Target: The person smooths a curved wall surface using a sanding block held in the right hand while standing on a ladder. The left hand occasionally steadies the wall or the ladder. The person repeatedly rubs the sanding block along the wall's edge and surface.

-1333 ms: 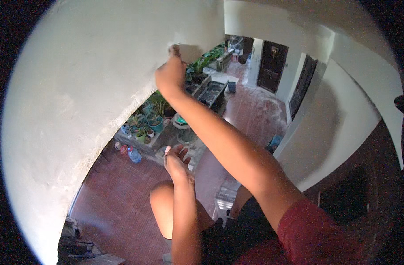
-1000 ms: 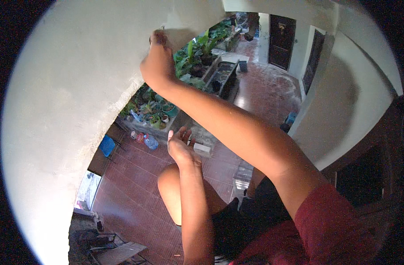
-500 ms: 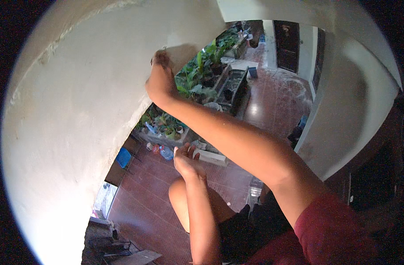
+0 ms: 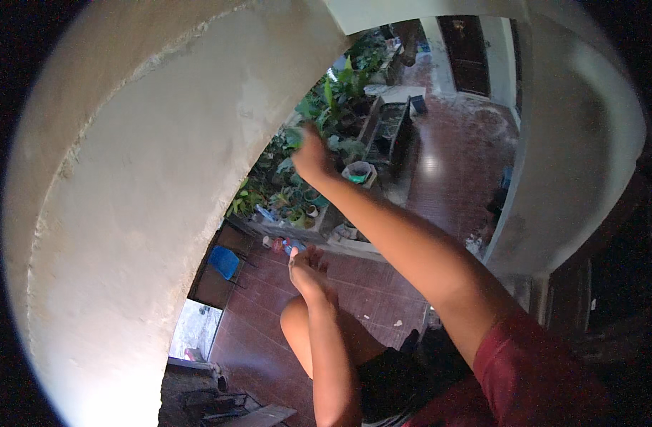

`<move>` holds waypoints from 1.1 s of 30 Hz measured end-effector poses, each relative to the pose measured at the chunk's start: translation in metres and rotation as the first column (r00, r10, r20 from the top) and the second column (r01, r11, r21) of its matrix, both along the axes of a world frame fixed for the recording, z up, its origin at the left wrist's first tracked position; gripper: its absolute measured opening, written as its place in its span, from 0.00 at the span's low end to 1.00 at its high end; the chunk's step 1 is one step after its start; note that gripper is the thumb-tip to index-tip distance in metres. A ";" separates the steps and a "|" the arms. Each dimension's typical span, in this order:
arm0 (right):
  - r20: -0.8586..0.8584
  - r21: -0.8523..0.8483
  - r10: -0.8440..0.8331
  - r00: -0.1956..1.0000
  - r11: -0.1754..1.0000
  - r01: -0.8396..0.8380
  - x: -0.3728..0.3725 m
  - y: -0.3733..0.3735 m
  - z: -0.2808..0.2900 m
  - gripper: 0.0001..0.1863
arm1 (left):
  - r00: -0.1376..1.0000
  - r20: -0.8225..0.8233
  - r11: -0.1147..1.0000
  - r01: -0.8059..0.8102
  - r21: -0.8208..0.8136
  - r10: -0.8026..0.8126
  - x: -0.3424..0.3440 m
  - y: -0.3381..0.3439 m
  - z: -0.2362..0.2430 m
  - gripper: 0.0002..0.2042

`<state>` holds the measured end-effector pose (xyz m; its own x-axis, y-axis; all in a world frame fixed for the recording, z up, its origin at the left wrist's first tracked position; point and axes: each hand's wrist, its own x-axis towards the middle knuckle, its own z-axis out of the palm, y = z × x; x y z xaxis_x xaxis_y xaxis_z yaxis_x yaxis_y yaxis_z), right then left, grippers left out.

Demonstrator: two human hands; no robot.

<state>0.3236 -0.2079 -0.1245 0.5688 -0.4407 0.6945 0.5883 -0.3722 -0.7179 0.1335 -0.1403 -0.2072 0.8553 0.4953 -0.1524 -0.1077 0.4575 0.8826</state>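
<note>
My right hand is raised at the end of an outstretched arm, just right of the slanting lower edge of a pale plastered wall. Its fingers look curled in, but motion blurs them, and whatever they may hold is hidden. Lower down, my left hand hovers above my bent knee, palm turned up and fingers loosely spread. Nothing lies in it. The wall's surface is smooth in the middle and rough along its chipped edges.
Far below is a red tiled floor with pale dust. Potted plants and a dark trough stand beyond my hands. A blue chair is at the lower left, a dark door at the back, and a pale column to the right.
My right hand has come off the wall and moved right and down, now in front of the plants. My left hand stays low and open. The view has shifted slightly.
</note>
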 end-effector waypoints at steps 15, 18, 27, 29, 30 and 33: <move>-0.939 -0.115 0.164 0.302 0.680 -0.725 -0.240 -0.089 -0.450 0.15 | 0.958 0.202 -0.480 -0.278 0.832 -0.206 0.061 -0.035 0.141 0.22; -0.911 -0.058 0.221 0.349 0.769 -0.637 -0.239 -0.102 -0.430 0.14 | 0.936 0.309 -0.804 -0.312 0.506 -0.169 0.076 -0.030 0.177 0.28; -0.964 -0.131 0.060 0.260 0.742 -0.657 -0.220 -0.151 -0.467 0.13 | 0.930 0.332 -0.942 -0.242 0.232 -0.157 0.113 0.002 0.217 0.33; -0.790 -0.561 -0.080 0.608 0.493 -0.665 -0.218 -0.150 -0.478 0.09 | 0.928 0.335 -0.940 -0.249 0.234 -0.162 0.118 0.000 0.216 0.33; -0.683 -0.722 -0.139 0.717 0.285 -0.631 -0.219 -0.150 -0.483 0.12 | 0.929 0.335 -0.942 -0.243 0.233 -0.157 0.120 -0.002 0.216 0.34; -0.723 -0.545 -0.056 0.688 0.659 -0.518 -0.221 -0.149 -0.505 0.13 | 0.926 0.347 -0.946 -0.234 0.223 -0.147 0.127 -0.007 0.216 0.34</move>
<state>0.1023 -0.3573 -0.6299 0.9724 0.1980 0.1235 0.2333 -0.8168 -0.5277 0.2604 -0.1468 0.0084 0.6313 -0.5507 0.5461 0.0544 -0.6710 -0.7395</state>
